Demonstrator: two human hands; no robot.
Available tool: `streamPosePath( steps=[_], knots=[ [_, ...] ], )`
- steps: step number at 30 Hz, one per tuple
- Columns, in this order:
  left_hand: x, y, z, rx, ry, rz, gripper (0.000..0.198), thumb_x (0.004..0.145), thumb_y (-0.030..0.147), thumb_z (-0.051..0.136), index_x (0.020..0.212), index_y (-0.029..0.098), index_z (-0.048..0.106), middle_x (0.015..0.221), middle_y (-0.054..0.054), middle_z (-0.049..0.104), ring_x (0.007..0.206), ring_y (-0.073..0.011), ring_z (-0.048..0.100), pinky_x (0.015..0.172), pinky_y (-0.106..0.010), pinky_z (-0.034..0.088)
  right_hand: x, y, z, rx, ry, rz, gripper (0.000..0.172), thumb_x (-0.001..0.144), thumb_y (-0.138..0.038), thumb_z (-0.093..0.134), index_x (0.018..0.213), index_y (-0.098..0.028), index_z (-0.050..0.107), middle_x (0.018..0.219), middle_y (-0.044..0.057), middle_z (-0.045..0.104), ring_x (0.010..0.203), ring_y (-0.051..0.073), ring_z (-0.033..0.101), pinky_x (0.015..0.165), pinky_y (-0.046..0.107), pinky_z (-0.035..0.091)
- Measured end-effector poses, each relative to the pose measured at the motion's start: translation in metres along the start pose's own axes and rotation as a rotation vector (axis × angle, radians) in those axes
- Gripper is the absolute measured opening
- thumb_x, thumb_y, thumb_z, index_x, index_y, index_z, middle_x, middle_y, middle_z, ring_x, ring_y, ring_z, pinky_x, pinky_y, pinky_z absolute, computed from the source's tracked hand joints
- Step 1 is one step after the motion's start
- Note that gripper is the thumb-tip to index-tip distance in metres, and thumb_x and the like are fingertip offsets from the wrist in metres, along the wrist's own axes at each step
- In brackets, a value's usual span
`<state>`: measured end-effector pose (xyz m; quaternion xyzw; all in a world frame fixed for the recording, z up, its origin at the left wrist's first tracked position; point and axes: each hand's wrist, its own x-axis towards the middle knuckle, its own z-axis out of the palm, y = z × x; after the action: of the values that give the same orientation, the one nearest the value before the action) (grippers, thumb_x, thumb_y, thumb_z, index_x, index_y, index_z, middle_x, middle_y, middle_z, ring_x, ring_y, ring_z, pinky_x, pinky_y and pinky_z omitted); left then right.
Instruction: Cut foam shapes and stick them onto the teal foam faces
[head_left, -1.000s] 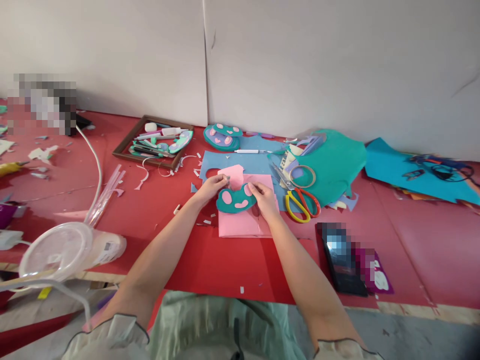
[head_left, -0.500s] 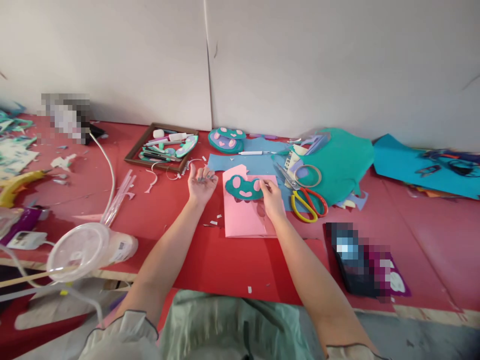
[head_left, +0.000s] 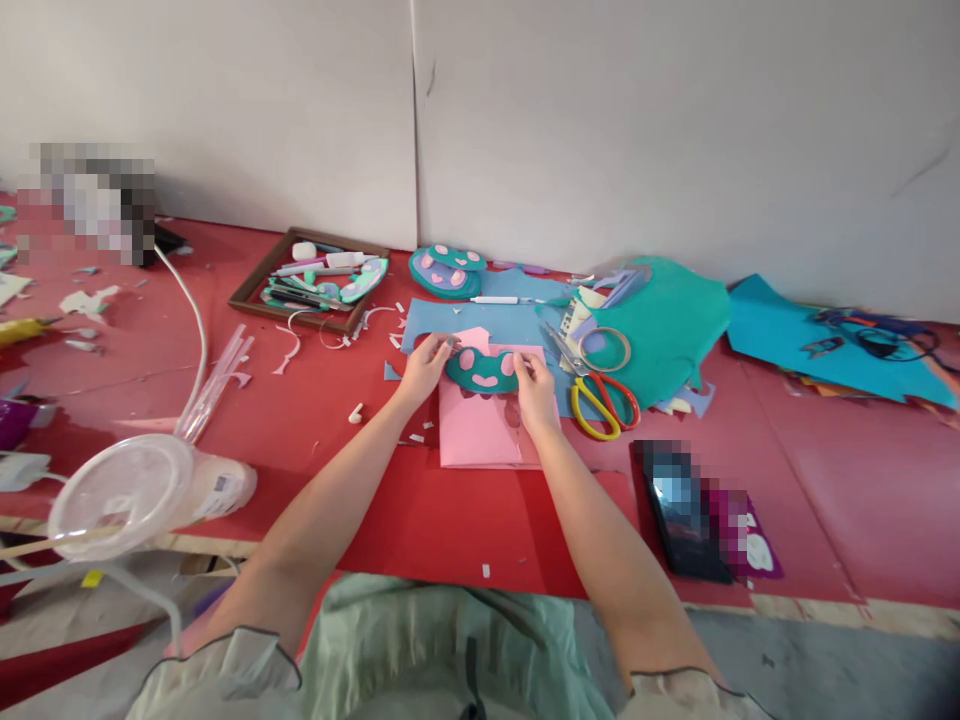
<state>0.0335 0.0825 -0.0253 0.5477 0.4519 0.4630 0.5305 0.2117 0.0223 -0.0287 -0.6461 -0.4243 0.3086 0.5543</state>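
Observation:
A teal foam cutout (head_left: 480, 380), shaped like a small mask with pink patches, is held over a pink foam sheet (head_left: 480, 437). My left hand (head_left: 427, 368) pinches its left end, and my right hand (head_left: 535, 388) grips the right end between thumb and fingers. Beneath the pink sheet's far side lies a blue foam sheet (head_left: 435, 318). Just right of my right hand are scissors (head_left: 606, 402) with yellow and red handles, and a roll of tape (head_left: 628, 350). Behind the cutout rests a stack of similar teal and purple shapes (head_left: 446, 285).
A wooden tray (head_left: 247, 298) of pens and foam pieces sits at the back left. Clear plastic tubes (head_left: 217, 385) and a lidded plastic tub (head_left: 127, 495) are on the left. To the right are a large teal foam sheet (head_left: 679, 325) and a dark phone (head_left: 679, 520). Scraps lie scattered around.
My left hand has moved right and in to the cutout, taking hold of its left end. My right hand keeps its grip. The camera view has shifted slightly.

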Motion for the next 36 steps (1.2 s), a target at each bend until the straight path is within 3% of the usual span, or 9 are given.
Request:
streamPosePath(
  steps=[4,8,12,15,19,25,28,31,36],
  knots=[
    [-0.003,0.001,0.0,0.118,-0.039,0.001,0.013,0.081,0.028,0.058,0.09,0.018,0.06,0.089,-0.003,0.068,0.086,-0.015,0.064,0.083,-0.026,0.046,0.001,0.006,-0.005,-0.02,0.08,-0.032,0.042,0.08,-0.061,0.048,0.08,-0.021,0.059,0.072,0.002,0.063,0.072,0.019,0.056,0.068,0.03,0.043],
    [-0.005,0.006,-0.004,0.206,-0.113,-0.005,0.028,0.074,0.022,0.064,0.102,0.018,0.061,0.073,0.003,0.062,0.075,-0.0136,0.061,0.077,-0.025,0.046,0.008,0.008,-0.006,-0.015,0.043,-0.023,0.042,0.079,-0.061,0.05,0.079,-0.02,0.059,0.074,0.003,0.064,0.076,0.019,0.057,0.071,0.03,0.045],
    [-0.006,0.006,-0.005,0.262,-0.043,0.052,0.037,0.069,0.015,0.06,0.106,0.018,0.061,0.075,0.004,0.059,0.077,-0.0138,0.059,0.078,-0.025,0.045,0.018,0.007,-0.001,-0.001,-0.073,0.05,0.04,0.074,-0.055,0.059,0.092,-0.02,0.062,0.071,0.0,0.061,0.07,0.017,0.057,0.066,0.028,0.045],
    [-0.006,0.005,-0.005,0.274,0.018,0.098,0.037,0.069,0.013,0.055,0.105,0.017,0.06,0.08,0.002,0.06,0.08,-0.0145,0.059,0.078,-0.025,0.045,0.022,0.01,0.004,0.031,-0.161,0.079,0.053,0.067,-0.052,0.069,0.109,-0.021,0.059,0.068,-0.004,0.057,0.062,0.015,0.055,0.058,0.027,0.045],
    [-0.01,0.009,-0.003,0.481,0.024,0.094,0.036,0.07,0.012,0.054,0.105,0.018,0.061,0.075,0.001,0.057,0.075,-0.017,0.059,0.075,-0.029,0.046,0.021,0.019,0.009,0.005,-0.115,0.021,0.055,0.065,-0.054,0.071,0.106,-0.02,0.058,0.071,-0.002,0.06,0.063,0.015,0.056,0.058,0.026,0.045],
    [-0.024,0.021,0.007,1.022,0.051,0.312,0.033,0.08,0.013,0.052,0.111,0.018,0.063,0.119,-0.013,0.061,0.117,-0.0292,0.054,0.103,-0.044,0.04,0.018,0.022,0.012,-0.053,-0.077,0.003,0.054,0.066,-0.058,0.069,0.101,-0.019,0.06,0.069,-0.002,0.059,0.059,0.015,0.054,0.055,0.026,0.044],
    [-0.035,0.024,0.017,1.131,-0.072,0.435,0.035,0.088,0.018,0.048,0.12,0.019,0.06,0.136,-0.014,0.053,0.129,-0.0287,0.046,0.11,-0.045,0.035,0.018,0.022,0.012,-0.067,-0.083,-0.016,0.05,0.067,-0.058,0.068,0.1,-0.02,0.06,0.066,-0.003,0.058,0.057,0.015,0.052,0.054,0.026,0.042],
    [-0.048,0.025,0.028,1.193,-0.171,0.42,0.039,0.091,0.029,0.049,0.128,0.022,0.057,0.142,-0.014,0.05,0.132,-0.0302,0.045,0.106,-0.045,0.041,0.017,0.024,0.012,-0.071,-0.088,-0.045,0.047,0.07,-0.056,0.068,0.1,-0.02,0.06,0.074,0.0,0.063,0.06,0.015,0.055,0.058,0.027,0.044],
    [-0.059,0.022,0.037,1.266,-0.185,0.342,0.042,0.092,0.041,0.051,0.128,0.021,0.06,0.14,-0.017,0.05,0.13,-0.0316,0.047,0.104,-0.044,0.044,0.013,0.02,0.011,-0.119,-0.066,-0.079,0.041,0.074,-0.051,0.066,0.1,-0.02,0.06,0.084,0.004,0.065,0.068,0.017,0.059,0.065,0.03,0.048]
  ],
)
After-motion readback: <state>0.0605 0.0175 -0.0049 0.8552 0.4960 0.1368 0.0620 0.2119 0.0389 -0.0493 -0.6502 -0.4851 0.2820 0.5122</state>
